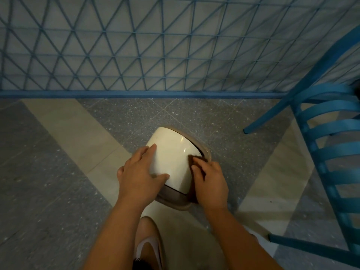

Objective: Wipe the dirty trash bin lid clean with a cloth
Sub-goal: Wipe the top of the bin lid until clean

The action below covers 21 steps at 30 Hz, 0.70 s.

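A cream swing lid (172, 152) tops a small trash bin with a brownish rim (173, 198), standing on the floor in the middle of the view. My left hand (139, 175) rests on the lid's left side, fingers spread and straight, thumb lying across its near edge. My right hand (209, 181) is at the lid's right edge, its fingers curled on a dark cloth (193, 157) that shows only as a blurred patch beyond the fingertips. The cloth touches the lid near the rim. A few dark specks mark the lid's far left.
A blue metal lattice fence (155, 55) runs across the back, its base rail just beyond the bin. A blue slatted chair (331, 152) stands at the right. My foot in a pale shoe (149, 248) is directly below the bin on the tiled floor.
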Motion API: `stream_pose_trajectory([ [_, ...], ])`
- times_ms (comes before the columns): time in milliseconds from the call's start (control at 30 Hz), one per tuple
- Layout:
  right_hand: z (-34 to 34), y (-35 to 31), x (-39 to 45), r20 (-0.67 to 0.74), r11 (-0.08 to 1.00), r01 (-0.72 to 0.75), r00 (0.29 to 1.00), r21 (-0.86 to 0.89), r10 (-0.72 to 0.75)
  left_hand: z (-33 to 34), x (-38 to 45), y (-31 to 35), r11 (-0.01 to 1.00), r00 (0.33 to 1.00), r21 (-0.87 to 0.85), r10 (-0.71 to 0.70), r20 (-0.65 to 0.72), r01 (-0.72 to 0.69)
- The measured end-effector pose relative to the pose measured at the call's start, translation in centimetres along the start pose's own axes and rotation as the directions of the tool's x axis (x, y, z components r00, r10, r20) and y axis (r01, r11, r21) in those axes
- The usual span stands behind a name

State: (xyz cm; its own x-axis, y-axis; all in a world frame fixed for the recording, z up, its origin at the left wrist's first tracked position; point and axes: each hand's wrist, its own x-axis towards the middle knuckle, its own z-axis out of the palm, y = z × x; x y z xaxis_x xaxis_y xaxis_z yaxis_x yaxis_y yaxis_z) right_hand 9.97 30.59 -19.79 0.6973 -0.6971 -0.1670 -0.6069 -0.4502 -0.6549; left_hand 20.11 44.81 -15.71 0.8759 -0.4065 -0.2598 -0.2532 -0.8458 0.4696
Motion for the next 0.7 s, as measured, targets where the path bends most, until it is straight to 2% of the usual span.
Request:
stream_pose_trajectory([
  [67, 0.0, 1.3, -1.1, 0.048, 0.997, -0.076, 0.996, -0.031, 0.078, 0.1, 0.0, 0.1, 1.0, 1.0, -0.004, -0.003, 0.003, 0.003],
  [133, 0.6, 1.9, -3.1, 0.083, 0.996, -0.09, 0.992, -0.016, 0.091, 0.3, 0.0, 0.1, 1.0, 1.0, 0.011, -0.01, 0.0, 0.01],
  [267, 1.4, 0.2, -5.4, 0.019, 0.995, 0.045, 0.999, 0.093, -0.047, 0.4, 0.1, 0.0, 0.999, 1.0, 0.027, -0.018, -0.022, 0.018],
  [367, 1.2, -1.4, -3.6, -0.013, 0.99, 0.094, 0.996, 0.101, -0.094, 0.7, 0.2, -0.1, 1.0, 0.999, 0.007, -0.01, -0.043, 0.01],
  [500, 0.6, -0.7, -0.6, -0.036, 0.993, -0.05, 0.998, 0.103, 0.054, 0.9, 0.4, -0.2, 0.999, 0.999, -0.034, -0.027, -0.027, 0.026],
  [600, 0.8, 0.9, -1.6, 0.033, 0.986, -0.161, 0.987, 0.053, 0.159, 1.0, 0.6, -0.1, 0.998, 0.999, -0.054, -0.043, -0.004, 0.042],
  [700, 1.6, 0.8, -4.0, 0.044, 0.987, -0.12, 0.992, 0.105, 0.116, 1.1, 0.7, 0.0, 0.997, 0.998, -0.058, -0.056, 0.004, 0.056],
])
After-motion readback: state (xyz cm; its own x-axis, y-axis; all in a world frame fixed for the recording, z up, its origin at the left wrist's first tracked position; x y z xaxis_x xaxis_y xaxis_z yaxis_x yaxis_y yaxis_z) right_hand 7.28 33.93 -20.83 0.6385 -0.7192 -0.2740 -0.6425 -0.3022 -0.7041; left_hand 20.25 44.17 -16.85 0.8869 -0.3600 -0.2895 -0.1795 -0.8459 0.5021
